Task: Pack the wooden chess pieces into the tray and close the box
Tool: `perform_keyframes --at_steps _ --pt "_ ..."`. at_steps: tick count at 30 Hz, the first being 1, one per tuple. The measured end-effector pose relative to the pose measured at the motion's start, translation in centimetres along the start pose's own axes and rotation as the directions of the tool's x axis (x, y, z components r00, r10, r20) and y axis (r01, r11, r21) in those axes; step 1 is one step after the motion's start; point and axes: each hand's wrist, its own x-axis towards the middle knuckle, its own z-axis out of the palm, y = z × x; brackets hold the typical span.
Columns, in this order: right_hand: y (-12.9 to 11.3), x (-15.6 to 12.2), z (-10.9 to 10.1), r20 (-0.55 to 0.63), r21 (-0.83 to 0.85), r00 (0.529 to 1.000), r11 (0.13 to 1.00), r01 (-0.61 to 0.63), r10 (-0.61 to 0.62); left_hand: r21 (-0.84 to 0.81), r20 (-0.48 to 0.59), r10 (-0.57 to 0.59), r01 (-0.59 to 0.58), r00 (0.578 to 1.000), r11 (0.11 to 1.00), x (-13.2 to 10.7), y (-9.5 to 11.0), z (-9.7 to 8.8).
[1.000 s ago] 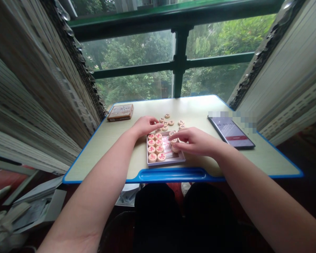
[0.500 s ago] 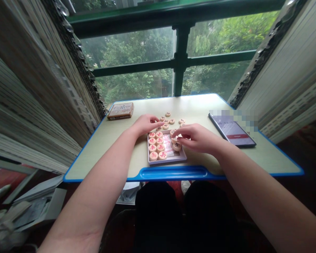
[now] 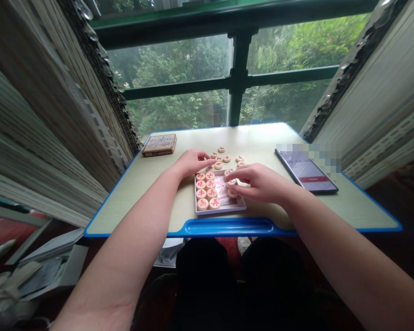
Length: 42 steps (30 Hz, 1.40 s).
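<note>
A shallow grey tray (image 3: 221, 210) sits near the front of the cream table (image 3: 148, 193). Several round wooden chess pieces with red characters (image 3: 206, 189) fill its left side. My right hand (image 3: 260, 182) hovers over the tray's right side, fingers curled in a pinch on a wooden piece (image 3: 232, 182). My left hand (image 3: 190, 162) rests on the table just behind the tray, its fingers stretched toward the loose pieces (image 3: 224, 158) scattered beyond, touching the nearest one.
A dark phone (image 3: 307, 172) with a lit screen lies at the right. A brown flat box (image 3: 158, 144) lies at the back left corner. The table has a blue rim with a groove (image 3: 229, 227) at the front. Blinds flank both sides; a window is behind.
My right hand has shifted slightly within the tray's right side, still pinching a piece. The left hand has hardly moved. The camera view has drifted a little.
</note>
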Motion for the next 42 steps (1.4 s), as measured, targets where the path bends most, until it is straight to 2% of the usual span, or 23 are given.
perform_keyframes --at_steps 9,15,26,35,39,42 --pt "-0.2 -0.1 -0.1 0.068 0.044 0.998 0.999 0.01 -0.013 0.012 -0.004 0.0 0.0 1.0 1.0 0.1 -0.2 0.0" --pt "-0.6 -0.1 -0.4 0.14 0.059 0.99 0.997 -0.041 0.033 0.001 -0.007 -0.002 0.002 1.0 1.0 0.1 -0.4 0.1" --pt "-0.8 -0.1 -0.3 0.127 0.026 0.988 0.995 -0.096 0.092 -0.01 0.005 -0.002 0.002 1.0 1.0 0.0 -0.2 0.0" --pt "-0.7 -0.1 -0.4 0.109 0.027 0.99 0.996 -0.091 0.087 -0.137 -0.002 -0.025 0.025 1.0 0.99 0.6 -1.1 0.4" --pt "-0.2 -0.2 -0.4 0.099 0.092 0.994 0.995 -0.049 0.04 -0.146 -0.009 -0.025 0.023 1.0 0.989 0.4 -1.0 0.3" --pt "0.1 -0.4 -0.5 0.039 0.185 0.999 0.983 0.0 -0.007 -0.17 0.01 -0.023 0.024 1.0 0.985 0.3 -0.9 0.1"
